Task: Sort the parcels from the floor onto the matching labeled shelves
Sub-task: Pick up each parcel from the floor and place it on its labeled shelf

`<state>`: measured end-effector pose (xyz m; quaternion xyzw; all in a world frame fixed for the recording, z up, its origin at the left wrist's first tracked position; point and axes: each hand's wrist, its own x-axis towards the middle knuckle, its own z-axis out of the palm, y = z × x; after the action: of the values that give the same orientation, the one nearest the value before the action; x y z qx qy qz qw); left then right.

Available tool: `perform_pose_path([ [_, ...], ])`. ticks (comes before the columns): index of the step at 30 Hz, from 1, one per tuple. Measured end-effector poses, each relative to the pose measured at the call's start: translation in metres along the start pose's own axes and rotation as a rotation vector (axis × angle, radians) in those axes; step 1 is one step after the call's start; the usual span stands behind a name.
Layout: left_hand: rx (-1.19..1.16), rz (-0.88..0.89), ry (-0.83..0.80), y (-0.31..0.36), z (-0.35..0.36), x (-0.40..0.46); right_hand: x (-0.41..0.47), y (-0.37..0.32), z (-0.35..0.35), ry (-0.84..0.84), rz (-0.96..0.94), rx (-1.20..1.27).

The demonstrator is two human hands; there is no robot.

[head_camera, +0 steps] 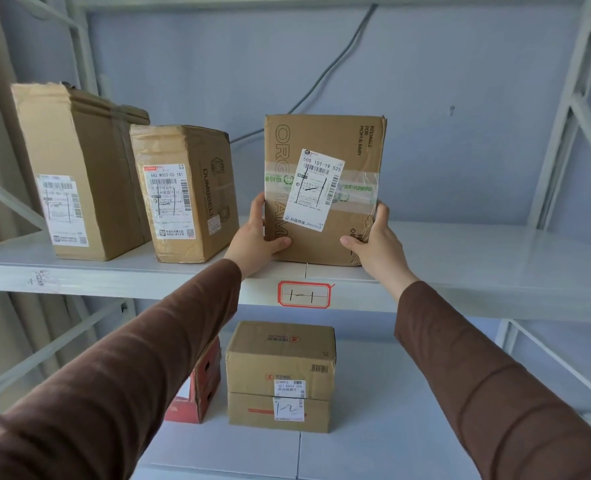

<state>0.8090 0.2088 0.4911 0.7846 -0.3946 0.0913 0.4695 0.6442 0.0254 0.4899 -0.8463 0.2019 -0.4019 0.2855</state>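
Observation:
A brown cardboard parcel (325, 140) stands upright on the upper white shelf (477, 268), its shipping label hand-marked "1-1". My left hand (257, 237) grips its lower left edge, thumb on the front. My right hand (373, 240) grips its lower right corner. Directly below, on the shelf's front edge, a red-bordered tag (304, 294) reads "1-1".
Two more cardboard boxes stand on the same shelf to the left: a tall one (79, 174) and a "DUMBBELL" one (183, 192). On the lower shelf (391, 445) sit a box marked "1-2" (280, 375) and a red box (197, 389). Diagonal frame braces flank both sides.

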Motion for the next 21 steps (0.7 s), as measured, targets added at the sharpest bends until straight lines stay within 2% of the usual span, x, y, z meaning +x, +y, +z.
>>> perform_pose_path([
  [10, 0.017, -0.015, -0.02, 0.0, 0.005, 0.01, 0.011, 0.001, 0.004, 0.0, 0.021, -0.022],
  [14, -0.046, -0.015, -0.014, 0.003, -0.002, 0.002, 0.005, 0.001, 0.006, 0.023, 0.03, 0.041],
  [16, -0.041, 0.026, 0.037, 0.003, -0.01, -0.007, -0.001, -0.007, 0.011, 0.136, -0.057, 0.023],
  [18, 0.005, 0.132, 0.123, 0.002, -0.02, -0.02, -0.009, -0.026, 0.019, 0.268, -0.244, -0.071],
  [21, 0.078, 0.284, 0.237, -0.004, -0.044, -0.041, -0.022, -0.07, 0.043, 0.297, -0.465, -0.068],
])
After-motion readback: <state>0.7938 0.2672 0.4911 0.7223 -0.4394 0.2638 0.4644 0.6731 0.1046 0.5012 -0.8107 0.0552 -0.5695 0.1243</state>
